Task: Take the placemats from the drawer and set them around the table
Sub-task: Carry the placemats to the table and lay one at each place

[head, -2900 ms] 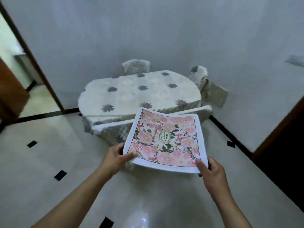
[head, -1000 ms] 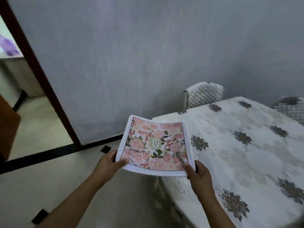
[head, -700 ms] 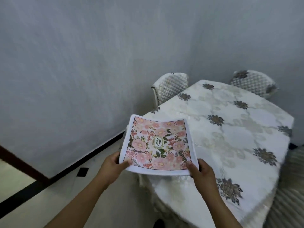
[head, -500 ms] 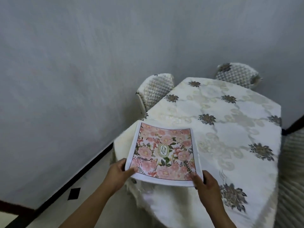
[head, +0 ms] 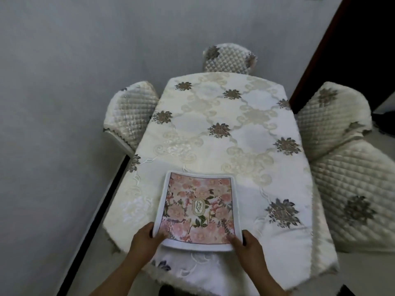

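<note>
Looks down the length of the table [head: 252, 171] from its near short end. Cream cloth [head: 224, 129] with grey flower motifs, draped over every edge.

Edges and room:
- Far short edge: against the quilted far chair [head: 228, 58].
- Left long edge: close to the grey wall [head: 64, 103]. Quilted left chair [head: 130, 112] tucked between wall and table towards the far end. Nearer, only a narrow strip of floor with a dark baseboard [head: 100, 212].
- Right long edge: quilted right chair [head: 333, 116] pressed up beside the cloth; cannot tell whether touching.
- Dark door frame [head: 320, 50] beyond the far right corner.

Placemat [head: 198, 210]: pink floral print, white border, oval "GARDEN" label at centre. Far edge down on the cloth, left of the table's centre line; near edge at the table's near end, shadow beneath it.

Pinches the near-left corner with the left hand [head: 143, 242], thumb on the print, fingers out of sight underneath. Pinches the near-right corner with the right hand [head: 250, 245], thumb on top likewise. Hands a full mat-width apart, mat stretched between them.
</note>
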`<state>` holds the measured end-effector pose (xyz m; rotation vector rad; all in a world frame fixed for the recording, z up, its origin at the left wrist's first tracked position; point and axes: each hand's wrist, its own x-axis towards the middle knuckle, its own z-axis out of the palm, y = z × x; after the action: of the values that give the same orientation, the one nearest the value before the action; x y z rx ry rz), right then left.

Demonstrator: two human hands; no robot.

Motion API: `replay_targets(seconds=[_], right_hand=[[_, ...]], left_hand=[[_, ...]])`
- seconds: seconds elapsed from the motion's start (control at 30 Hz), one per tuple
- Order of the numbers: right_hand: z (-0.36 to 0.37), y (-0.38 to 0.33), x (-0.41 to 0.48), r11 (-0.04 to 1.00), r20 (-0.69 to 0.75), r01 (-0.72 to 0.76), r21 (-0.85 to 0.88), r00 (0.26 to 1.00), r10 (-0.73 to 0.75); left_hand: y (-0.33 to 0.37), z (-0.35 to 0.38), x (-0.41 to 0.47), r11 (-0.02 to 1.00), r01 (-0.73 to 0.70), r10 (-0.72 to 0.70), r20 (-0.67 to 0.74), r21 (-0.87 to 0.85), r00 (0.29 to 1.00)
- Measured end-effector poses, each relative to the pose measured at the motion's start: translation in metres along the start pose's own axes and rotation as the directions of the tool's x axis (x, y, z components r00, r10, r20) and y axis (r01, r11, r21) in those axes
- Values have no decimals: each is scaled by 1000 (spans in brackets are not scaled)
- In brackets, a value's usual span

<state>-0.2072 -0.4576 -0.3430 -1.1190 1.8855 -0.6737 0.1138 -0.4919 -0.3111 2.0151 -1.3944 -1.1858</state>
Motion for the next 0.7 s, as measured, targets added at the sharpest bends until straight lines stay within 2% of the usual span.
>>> replay_targets(seconds=[0.2, 0.4, 0.5, 0.7], right_hand=[[49, 13, -40, 987, -50, -163, -9, 985, 163], [68, 7, -55, 954, -48, -279, -108, 960, 275], [66, -1, -55, 941, -58, -288, -175, 958, 282], [71, -16, -52, 929, -165, -266, -258, 959, 228]], left_hand=[[-44, -20, 9, 999, -5, -1, 105, 51, 994], [-58, -32, 17, 997, 20, -30, 146, 71, 989], [-56, -30, 19, 993, 17, -33, 144, 113, 989], [-48, -26, 19, 987, -53, 36, 109, 154, 993]])
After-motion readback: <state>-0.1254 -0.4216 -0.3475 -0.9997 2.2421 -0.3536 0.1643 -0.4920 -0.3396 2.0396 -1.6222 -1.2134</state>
